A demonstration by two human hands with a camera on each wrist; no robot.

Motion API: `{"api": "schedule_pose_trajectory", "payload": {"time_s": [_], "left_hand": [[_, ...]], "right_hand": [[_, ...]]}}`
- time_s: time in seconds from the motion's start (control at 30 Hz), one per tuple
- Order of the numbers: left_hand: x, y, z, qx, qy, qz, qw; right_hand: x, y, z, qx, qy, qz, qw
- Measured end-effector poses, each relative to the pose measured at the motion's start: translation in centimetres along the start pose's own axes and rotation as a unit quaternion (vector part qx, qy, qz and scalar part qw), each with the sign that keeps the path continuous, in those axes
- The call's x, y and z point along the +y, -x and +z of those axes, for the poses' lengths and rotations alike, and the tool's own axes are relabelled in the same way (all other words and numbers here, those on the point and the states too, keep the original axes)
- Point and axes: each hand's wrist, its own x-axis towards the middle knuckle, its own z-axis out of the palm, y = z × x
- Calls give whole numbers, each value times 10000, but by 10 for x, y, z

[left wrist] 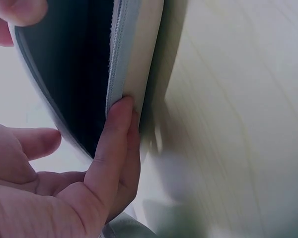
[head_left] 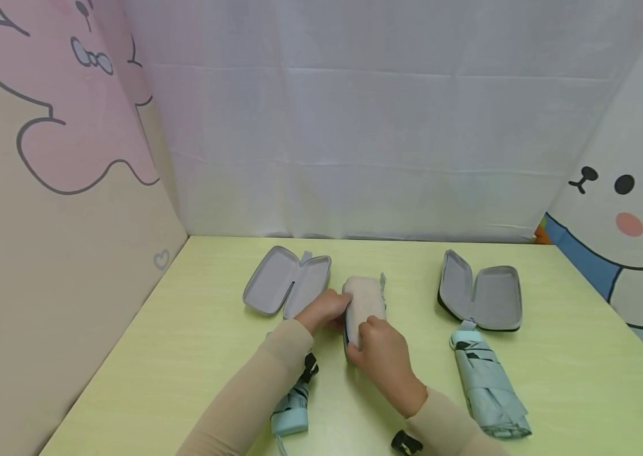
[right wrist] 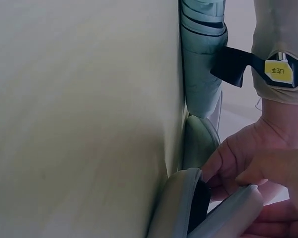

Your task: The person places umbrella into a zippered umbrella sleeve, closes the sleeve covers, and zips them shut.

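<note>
A cream zippered case (head_left: 366, 301) stands between both hands at mid-table. The left wrist view shows it partly open, with a dark interior (left wrist: 74, 64) and a zipper edge (left wrist: 117, 49). My left hand (head_left: 324, 309) grips its left side; its fingertips (left wrist: 120, 106) press the zippered rim while the thumb lies by the other half. My right hand (head_left: 384, 354) holds the near end, and in the right wrist view it pinches the edge of the raised half (right wrist: 233, 210). The hands hide part of the case.
Two similar cases lie spread open with grey linings, one at the left (head_left: 273, 282) and one at the right (head_left: 498, 297). A folded light-blue umbrella (head_left: 492, 386) lies before the right case. Another folded umbrella (head_left: 290, 411) is partly under my left forearm. A white curtain (head_left: 355, 126) hangs behind.
</note>
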Motion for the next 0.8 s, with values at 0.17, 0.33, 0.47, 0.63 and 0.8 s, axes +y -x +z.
{"api": "schedule_pose_trajectory", "payload": {"time_s": [0.17, 0.33, 0.47, 0.63, 0.8], "left_hand": [[-1, 0, -1, -25, -230, 19, 9997], [-1, 0, -2, -9, -360, 42, 9993], [-1, 0, -3, 21, -479, 72, 9988], [-2, -2, -3, 46, -607, 169, 9980], [-1, -3, -1, 73, -871, 223, 9959]], "right_hand": [[-2, 0, 4, 152, 47, -187, 9997], [-3, 0, 7, 185, 87, -288, 9994], [-4, 1, 8, 162, 148, -322, 9992], [-5, 2, 12, 139, 204, -331, 9991], [-6, 2, 13, 137, 172, -370, 9991]]}}
